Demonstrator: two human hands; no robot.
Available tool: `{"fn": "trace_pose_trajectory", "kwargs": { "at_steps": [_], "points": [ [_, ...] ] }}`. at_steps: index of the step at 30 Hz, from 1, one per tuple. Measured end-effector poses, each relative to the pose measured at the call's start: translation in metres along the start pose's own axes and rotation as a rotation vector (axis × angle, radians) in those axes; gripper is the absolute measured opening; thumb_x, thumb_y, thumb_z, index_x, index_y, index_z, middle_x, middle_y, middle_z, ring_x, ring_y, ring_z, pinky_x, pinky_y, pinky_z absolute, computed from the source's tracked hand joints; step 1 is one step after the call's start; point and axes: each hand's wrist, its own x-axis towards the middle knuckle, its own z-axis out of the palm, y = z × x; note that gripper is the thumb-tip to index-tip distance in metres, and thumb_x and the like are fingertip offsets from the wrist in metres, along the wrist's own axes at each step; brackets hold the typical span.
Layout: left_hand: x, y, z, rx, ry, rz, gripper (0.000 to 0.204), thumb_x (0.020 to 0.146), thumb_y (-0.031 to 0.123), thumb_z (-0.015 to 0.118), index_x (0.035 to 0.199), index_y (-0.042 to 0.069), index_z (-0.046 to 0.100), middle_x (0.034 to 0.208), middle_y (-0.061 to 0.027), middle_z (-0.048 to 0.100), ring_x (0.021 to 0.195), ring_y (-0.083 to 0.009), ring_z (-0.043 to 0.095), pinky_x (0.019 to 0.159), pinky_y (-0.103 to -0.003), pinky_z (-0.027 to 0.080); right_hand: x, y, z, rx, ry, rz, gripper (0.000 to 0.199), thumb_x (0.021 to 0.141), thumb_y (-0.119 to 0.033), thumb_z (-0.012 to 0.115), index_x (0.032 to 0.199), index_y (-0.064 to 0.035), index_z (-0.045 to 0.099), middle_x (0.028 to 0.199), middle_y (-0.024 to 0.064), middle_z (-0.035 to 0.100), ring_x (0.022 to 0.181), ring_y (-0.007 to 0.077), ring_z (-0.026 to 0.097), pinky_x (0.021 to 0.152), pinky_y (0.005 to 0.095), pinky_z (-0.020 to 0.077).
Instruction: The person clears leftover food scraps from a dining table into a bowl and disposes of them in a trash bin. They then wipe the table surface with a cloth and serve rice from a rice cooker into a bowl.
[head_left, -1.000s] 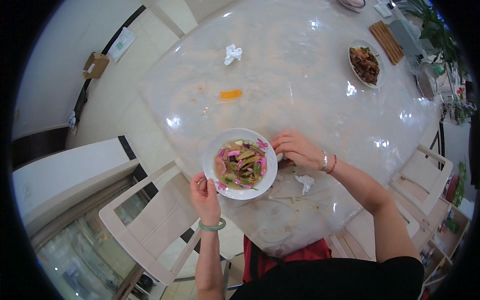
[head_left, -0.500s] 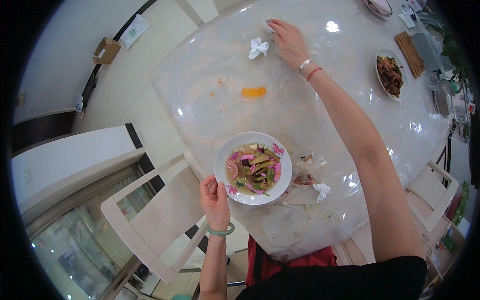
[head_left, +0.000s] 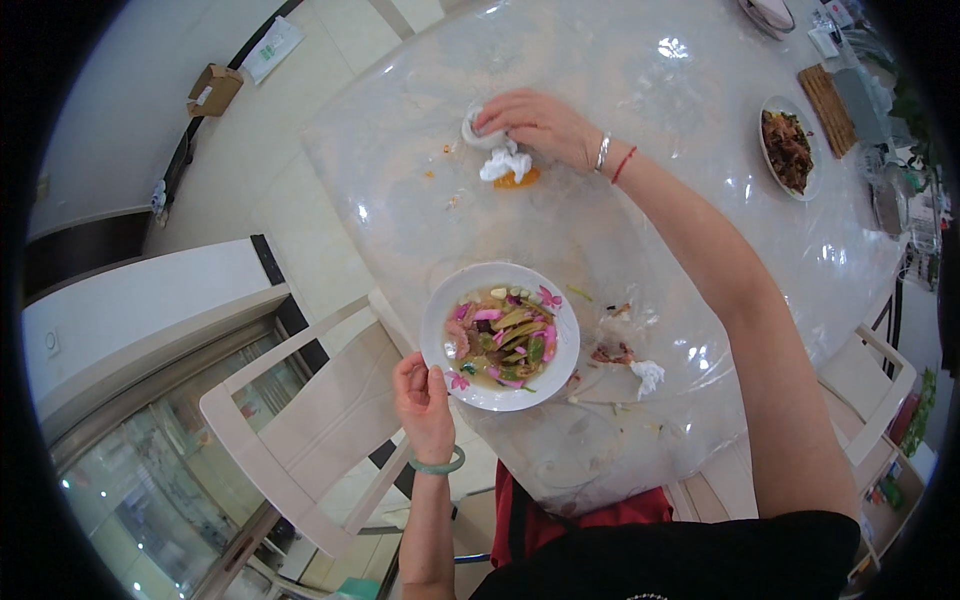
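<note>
My left hand (head_left: 425, 402) is closed on the left rim of a white bowl (head_left: 560, 380) with pink flower prints, its thumb on the edge. Soup with green vegetables, pink slices and meat fills the bowl. Stretched across the table, my right hand (head_left: 540, 125) is closed over a bunched white cloth (head_left: 480, 128), partly hidden under the fingers. Against the cloth lies a crumpled white tissue (head_left: 506, 163), partly over an orange smear (head_left: 520, 180). Small orange spots dot the table to the left.
A glossy plastic cover lies on the table (head_left: 400, 130). Food scraps (head_left: 612, 352) and another crumpled tissue (head_left: 648, 376) lie right of the bowl. Farther right stand a plate of meat (head_left: 787, 150) and a brown slatted mat (head_left: 828, 110). A white chair (head_left: 320, 420) stands at left.
My right hand has moved left and nearer with the white cloth, and the crumpled tissue has shifted nearer, onto the orange smear. The left hand and bowl have barely moved.
</note>
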Motion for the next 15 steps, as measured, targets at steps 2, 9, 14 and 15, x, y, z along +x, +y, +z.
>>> {"fn": "trace_pose_trajectory", "kwargs": {
  "at_steps": [2, 9, 14, 15],
  "points": [
    [-0.001, 0.002, 0.001, 0.013, -0.001, 0.009, 0.023, 0.095, 0.000, 0.049, 0.118, -0.001, 0.045, 0.107, -0.0110, 0.063, 0.098, -0.0112, 0.058, 0.084, -0.024, 0.046, -0.014, -0.005, 0.007, -0.002, 0.008, -0.015, 0.029, 0.081, -0.006, 0.047, 0.100, -0.0047, 0.068, 0.115, 0.0067, 0.064, 0.113, 0.0242, 0.054, 0.102, 0.0358, 0.0397],
    [-0.005, 0.006, 0.002, 0.005, 0.012, -0.008, 0.023, 0.095, -0.001, 0.049, 0.117, -0.001, 0.045, 0.107, -0.0110, 0.063, 0.097, -0.0116, 0.059, 0.083, -0.025, 0.047, -0.077, -0.059, 0.029, 0.085, -0.065, -0.057, 0.021, 0.077, -0.005, 0.050, 0.090, -0.0045, 0.065, 0.108, 0.0058, 0.065, 0.111, 0.0256, 0.055, 0.098, 0.0398, 0.0419],
    [-0.005, 0.005, 0.000, 0.022, 0.017, -0.040, 0.023, 0.094, -0.002, 0.049, 0.117, -0.001, 0.045, 0.108, -0.0121, 0.063, 0.098, -0.0126, 0.059, 0.083, -0.025, 0.048, -0.118, -0.103, 0.032, 0.216, -0.258, 0.034, 0.023, 0.076, -0.003, 0.049, 0.094, -0.0052, 0.062, 0.114, 0.0078, 0.062, 0.115, 0.0277, 0.051, 0.102, 0.0405, 0.0379],
    [-0.004, 0.007, 0.000, 0.028, 0.014, -0.043, 0.023, 0.094, -0.002, 0.049, 0.117, -0.001, 0.045, 0.109, -0.0123, 0.063, 0.098, -0.0128, 0.059, 0.083, -0.025, 0.048, -0.119, -0.101, 0.029, 0.297, -0.278, 0.058, 0.024, 0.077, -0.002, 0.048, 0.096, -0.0054, 0.063, 0.116, 0.0079, 0.061, 0.116, 0.0276, 0.051, 0.103, 0.0400, 0.0370]
  ]
}}
